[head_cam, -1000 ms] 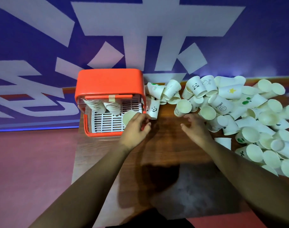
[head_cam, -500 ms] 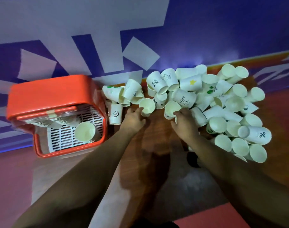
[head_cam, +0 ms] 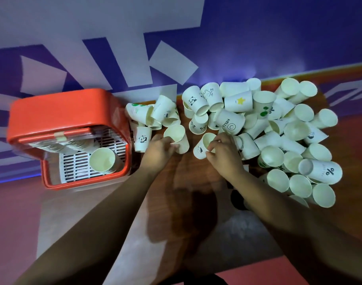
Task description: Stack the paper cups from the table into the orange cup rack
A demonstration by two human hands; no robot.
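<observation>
The orange cup rack stands at the table's left end, with a white slatted floor. A stack of cups hangs under its lid, and one cup stands on the slats near the front right corner. My left hand grips a plain paper cup just right of the rack. My right hand pinches the rim of a small cup with a dark print. A big pile of white paper cups covers the table's right half.
A panda-print cup stands against the rack's right wall, with a few tipped cups behind it. The brown wooden table ends at a purple and white wall. Red floor lies left of the table.
My left hand left the rack, where one cup now stands, and took a cup from the table. My right hand reached into the pile and closed on a cup. The view swung right.
</observation>
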